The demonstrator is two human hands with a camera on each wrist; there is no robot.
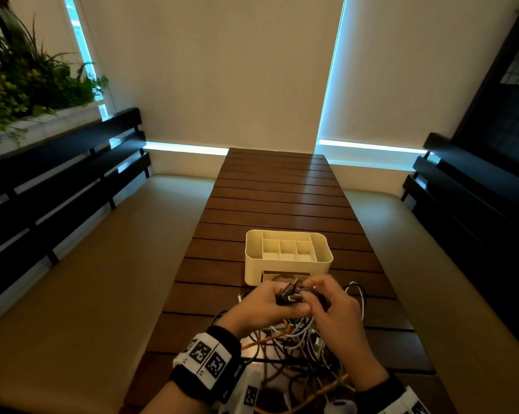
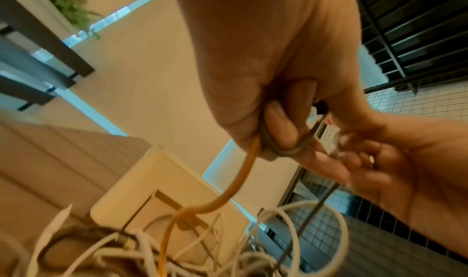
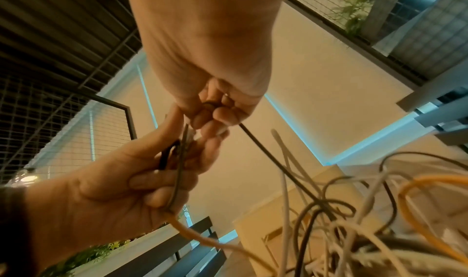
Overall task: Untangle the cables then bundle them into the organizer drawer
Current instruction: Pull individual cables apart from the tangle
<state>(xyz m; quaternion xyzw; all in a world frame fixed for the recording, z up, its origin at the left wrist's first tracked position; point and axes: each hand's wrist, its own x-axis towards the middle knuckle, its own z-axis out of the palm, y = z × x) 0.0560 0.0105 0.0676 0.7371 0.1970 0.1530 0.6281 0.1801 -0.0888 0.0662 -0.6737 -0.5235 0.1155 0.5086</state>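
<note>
Both hands meet just in front of the cream organizer (image 1: 288, 255). My left hand (image 1: 282, 298) grips an orange cable (image 2: 243, 173), a grey cable loop (image 2: 286, 151) and dark connectors. Against it, my right hand (image 1: 310, 291) pinches a thin dark cable (image 3: 266, 147) that runs down into the tangle. The tangle of cables (image 1: 297, 342), white, black and orange, lies on the wooden table (image 1: 276, 204) under my wrists. The organizer's drawer (image 1: 282, 274) sits low at its near side, partly hidden by my fingers. The left hand (image 3: 113, 191) and the right hand (image 2: 392, 161) each appear in the other's wrist view.
Beige padded benches (image 1: 88, 279) with dark slatted backs (image 1: 58, 174) run along both sides of the table. Green plants (image 1: 22, 73) stand at the far left. Beyond the organizer the tabletop slats run back to a blind-covered window (image 1: 222, 70).
</note>
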